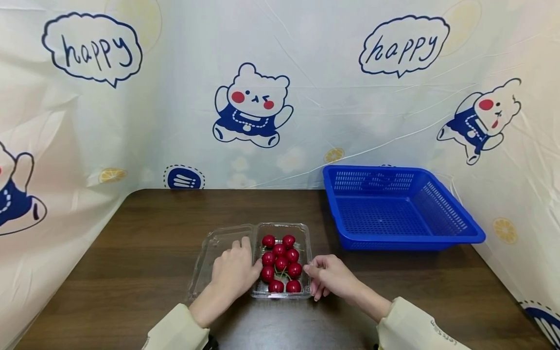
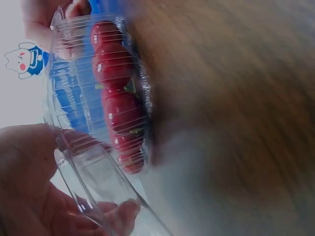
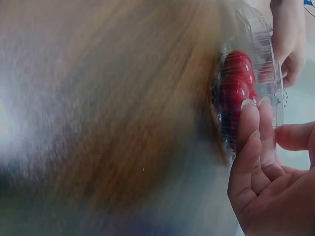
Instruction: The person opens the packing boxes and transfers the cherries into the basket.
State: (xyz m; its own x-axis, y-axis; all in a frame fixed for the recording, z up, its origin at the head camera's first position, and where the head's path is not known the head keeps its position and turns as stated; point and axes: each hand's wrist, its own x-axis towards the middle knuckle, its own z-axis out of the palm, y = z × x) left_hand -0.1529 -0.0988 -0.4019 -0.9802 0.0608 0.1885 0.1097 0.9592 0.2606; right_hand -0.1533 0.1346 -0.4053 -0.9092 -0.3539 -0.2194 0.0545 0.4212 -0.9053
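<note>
A clear plastic clamshell box (image 1: 309, 248) stands on the table with its lid (image 1: 204, 257) folded out to the left. Several red cherries (image 1: 281, 263) with green stems lie in the box. My left hand (image 1: 234, 267) rests over the lid, fingers extended forward and its thumb at the box's left rim. Through the clear plastic in the left wrist view, its fingertips (image 2: 129, 209) show against the lid. My right hand (image 1: 330, 277) pinches the box's right rim. In the right wrist view its thumb is at the rim and its fingers (image 3: 250, 123) lie along the outer wall.
A blue plastic basket (image 1: 455, 238) with slotted sides stands at the back right of the brown wooden table (image 1: 109, 277). A printed curtain (image 1: 192, 97) with cartoon bears hangs behind and along both sides of the table.
</note>
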